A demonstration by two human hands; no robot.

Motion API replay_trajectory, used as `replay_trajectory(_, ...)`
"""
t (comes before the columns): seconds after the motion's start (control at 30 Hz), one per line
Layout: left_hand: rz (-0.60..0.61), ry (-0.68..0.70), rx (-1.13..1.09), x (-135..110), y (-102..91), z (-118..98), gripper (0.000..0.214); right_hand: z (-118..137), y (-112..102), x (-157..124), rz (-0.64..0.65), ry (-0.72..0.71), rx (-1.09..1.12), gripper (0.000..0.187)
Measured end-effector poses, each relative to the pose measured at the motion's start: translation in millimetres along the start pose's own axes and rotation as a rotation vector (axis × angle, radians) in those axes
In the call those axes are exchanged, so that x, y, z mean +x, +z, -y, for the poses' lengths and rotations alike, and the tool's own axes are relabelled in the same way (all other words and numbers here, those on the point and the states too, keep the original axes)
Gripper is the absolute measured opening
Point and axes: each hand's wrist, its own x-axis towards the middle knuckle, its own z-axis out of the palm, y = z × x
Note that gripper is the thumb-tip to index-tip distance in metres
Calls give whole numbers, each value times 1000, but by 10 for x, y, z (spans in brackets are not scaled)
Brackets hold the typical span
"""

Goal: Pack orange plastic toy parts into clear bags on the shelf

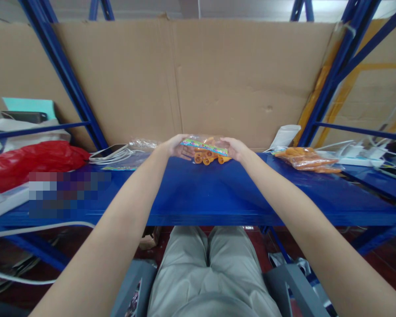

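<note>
Both my arms reach out over a blue metal shelf [198,193]. My left hand [177,146] and my right hand [233,148] grip the two ends of a clear plastic bag of orange pieces [207,153] with a colourful printed header. The bag rests at the far side of the shelf, close to a brown cardboard back wall [198,79]. The fingers of both hands curl round the bag's edges.
A second bag of orange pieces [306,159] lies to the right, near white cables and chargers [359,152]. To the left lie a phone with white cable [110,152], an empty clear bag [141,145] and a red plastic bag [33,160]. Blue rack uprights [66,75] stand on both sides.
</note>
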Motion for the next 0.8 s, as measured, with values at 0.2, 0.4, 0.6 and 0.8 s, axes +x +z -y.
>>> replay_trajectory(0.2, -24, 142, -58, -25, 93, -95, 21, 167, 41, -43, -88, -93, 28, 15)
replay_trajectory(0.4, -108, 323, -111, 97, 138, -326, 17, 259, 59, 64, -266, -297, -42, 16)
replay_trajectory(0.6, -159, 320, -138, 177, 123, -455, 27, 359, 85, 125, -255, -345, -68, 11)
replay_trajectory(0.8, -166, 174, -107, 87, 106, -465, 27, 388, 22, 25, -137, -145, -37, 13)
